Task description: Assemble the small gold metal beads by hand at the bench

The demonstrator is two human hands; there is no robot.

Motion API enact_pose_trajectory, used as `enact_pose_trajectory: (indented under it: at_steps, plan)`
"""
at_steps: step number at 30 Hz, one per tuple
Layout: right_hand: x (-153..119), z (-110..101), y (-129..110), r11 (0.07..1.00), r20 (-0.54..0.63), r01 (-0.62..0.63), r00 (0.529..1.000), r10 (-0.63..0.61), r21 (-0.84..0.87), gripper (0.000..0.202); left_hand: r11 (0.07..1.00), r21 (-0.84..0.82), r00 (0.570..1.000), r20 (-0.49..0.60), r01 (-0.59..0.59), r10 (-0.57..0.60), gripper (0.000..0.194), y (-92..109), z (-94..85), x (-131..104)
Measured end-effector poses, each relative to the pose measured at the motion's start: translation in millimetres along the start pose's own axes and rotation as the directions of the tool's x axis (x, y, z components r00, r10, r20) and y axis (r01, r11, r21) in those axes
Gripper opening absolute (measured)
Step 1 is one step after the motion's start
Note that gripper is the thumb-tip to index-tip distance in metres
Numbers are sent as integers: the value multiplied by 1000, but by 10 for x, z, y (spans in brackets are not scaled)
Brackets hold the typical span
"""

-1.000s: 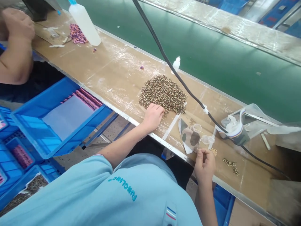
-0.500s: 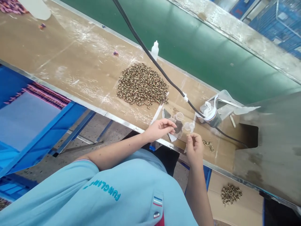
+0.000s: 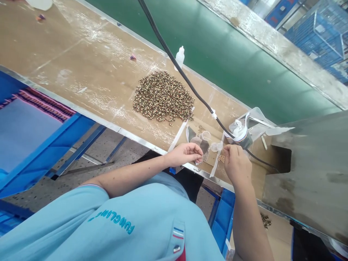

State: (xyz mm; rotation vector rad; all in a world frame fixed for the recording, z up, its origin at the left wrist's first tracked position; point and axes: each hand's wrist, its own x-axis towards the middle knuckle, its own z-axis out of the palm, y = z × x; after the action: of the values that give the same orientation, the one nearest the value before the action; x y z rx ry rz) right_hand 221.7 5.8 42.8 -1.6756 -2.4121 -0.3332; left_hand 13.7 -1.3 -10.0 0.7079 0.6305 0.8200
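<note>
My left hand (image 3: 185, 153) is above the bench's near edge, thumb and fingertips pinched together. Whatever lies in that pinch is too small to name. Just beyond its fingertips is a clear plastic piece over a dark patch (image 3: 204, 145) on the bench. My right hand (image 3: 238, 165) is farther right, its fingers drawn together and pointing down at the bench; what they hold, if anything, is hidden. Beside its fingertips lies a little group of tiny gold-coloured pieces (image 3: 221, 158). Left of both hands spreads a large heap of small brown-and-gold pieces (image 3: 163, 97).
A black cable (image 3: 187, 80) hangs across the bench. Behind the heap stands a white squeeze bottle (image 3: 179, 57). A container with white material (image 3: 241, 132) sits beyond my right hand, near a grey metal housing (image 3: 312, 174). Blue crate edges (image 3: 49, 154) are at lower left.
My right hand has moved right and slightly away from my body, uncovering the tiny gold-coloured pieces. My left hand stays near the same place, its fingers more curled.
</note>
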Motion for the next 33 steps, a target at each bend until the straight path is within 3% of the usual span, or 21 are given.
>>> enact_pose_trajectory:
  at_steps: [4, 11, 33]
  plan:
    - [73, -20, 15, 984, 1, 131, 991, -132, -117, 24, 999, -3, 999, -7, 32, -32, 26, 15, 6, -4]
    - [132, -45, 47, 950, 51, 273, 962, -268, -153, 22, 999, -22, 999, -5, 47, -48, 24, 41, 5, 1]
    - [218, -131, 50, 876, 162, 418, 907, -388, -241, 22, 999, -43, 1000, 10, 15, -15, 30, 40, 1, -6]
